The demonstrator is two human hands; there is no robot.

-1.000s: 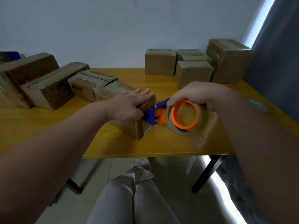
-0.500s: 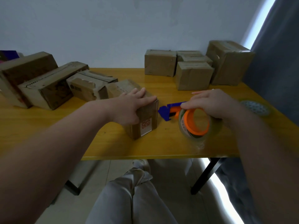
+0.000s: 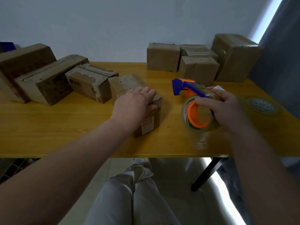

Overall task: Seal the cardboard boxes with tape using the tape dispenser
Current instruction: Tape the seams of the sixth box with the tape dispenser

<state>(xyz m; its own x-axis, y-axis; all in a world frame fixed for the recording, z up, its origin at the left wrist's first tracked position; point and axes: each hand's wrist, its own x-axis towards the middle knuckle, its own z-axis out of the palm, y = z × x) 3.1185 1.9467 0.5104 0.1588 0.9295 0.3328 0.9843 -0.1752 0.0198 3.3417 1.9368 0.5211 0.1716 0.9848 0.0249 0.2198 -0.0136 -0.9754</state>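
Left hand [image 3: 135, 105], fingers flat and together, steadies the box [image 3: 147, 125] beneath them; right hand [image 3: 225, 109] fingers clamp the tape dispenser [image 3: 192, 115] ready for taping

box [image 3: 138, 101] on table [image 3: 48, 127], tape dispenser [image 3: 194, 101] to its right

A yellow wooden table [image 3: 48, 127] spans the middle, with its black leg [image 3: 206, 174] at 5 o'clock above pale floor tiles [image 3: 170, 172], a white wall [image 3: 129, 21] at 12 o'clock, a grey curtain [image 3: 282, 46] at 2 o'clock, and a round patterned disc [image 3: 261, 106] lying on the table at 3 o'clock.
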